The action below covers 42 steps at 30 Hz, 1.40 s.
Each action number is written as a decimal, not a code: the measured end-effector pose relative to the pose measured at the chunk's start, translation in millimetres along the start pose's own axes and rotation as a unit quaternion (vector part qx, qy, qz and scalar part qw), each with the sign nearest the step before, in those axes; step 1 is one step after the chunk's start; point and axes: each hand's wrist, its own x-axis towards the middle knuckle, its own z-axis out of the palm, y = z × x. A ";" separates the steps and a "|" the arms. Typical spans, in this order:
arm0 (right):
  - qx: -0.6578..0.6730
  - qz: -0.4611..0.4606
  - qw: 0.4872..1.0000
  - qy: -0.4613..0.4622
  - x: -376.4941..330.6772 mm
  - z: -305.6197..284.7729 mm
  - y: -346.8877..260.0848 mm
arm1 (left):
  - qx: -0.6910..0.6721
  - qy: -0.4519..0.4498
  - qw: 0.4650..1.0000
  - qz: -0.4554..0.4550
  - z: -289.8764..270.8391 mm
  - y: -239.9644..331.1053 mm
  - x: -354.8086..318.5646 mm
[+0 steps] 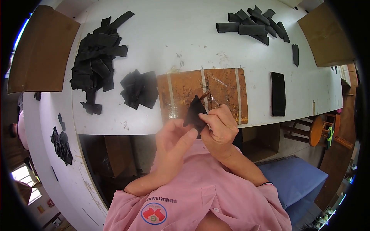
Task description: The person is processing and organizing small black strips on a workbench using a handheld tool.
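Both hands work just off the near edge of the brown board taped to the white table; the right hand pinches a small black fabric piece, pointed and matte, while the left hand touches its lower edge with fingers loosely spread; left of the board lies a floppy black fabric heap; right of it a glossy phone, bare tabletop between.

From my seat I see a white worktable filling twelve o'clock, a wooden stool at three o'clock, a blue cushion at four, and (faintly) a bright window at eight.
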 end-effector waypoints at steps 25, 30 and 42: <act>-0.004 -0.012 0.995 -0.103 -5.0 -10.3 9.4 | 0.176 -0.010 0.983 0.056 -14.2 -12.1 13.9; 0.018 -0.009 0.996 -0.083 -3.4 -6.5 2.6 | 0.353 -0.013 0.904 0.240 -9.0 -12.6 11.2; -0.137 -0.220 0.963 -0.079 -3.1 -6.7 9.0 | 0.109 0.025 0.993 0.034 -10.0 -8.1 11.2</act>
